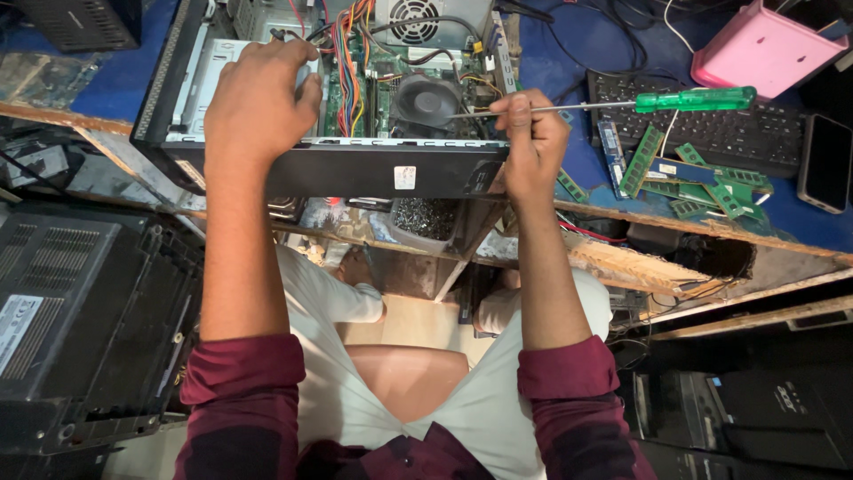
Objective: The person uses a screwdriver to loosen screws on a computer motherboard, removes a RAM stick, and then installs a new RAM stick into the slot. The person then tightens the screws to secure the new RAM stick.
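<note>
Several green memory sticks (711, 182) and a black keyboard (711, 133) lie right of the open black computer case (355, 164) on the blue table (115, 84), where the left hand (262, 93) grips inside and the right hand (531, 142) pinches a green-handled screwdriver (640, 103).

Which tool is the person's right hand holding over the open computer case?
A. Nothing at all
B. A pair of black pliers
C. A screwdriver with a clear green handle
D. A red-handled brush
C: the right hand pinches the metal shaft of a long screwdriver with a clear green plastic handle, its tip pointing into the open black desktop computer case.
</note>
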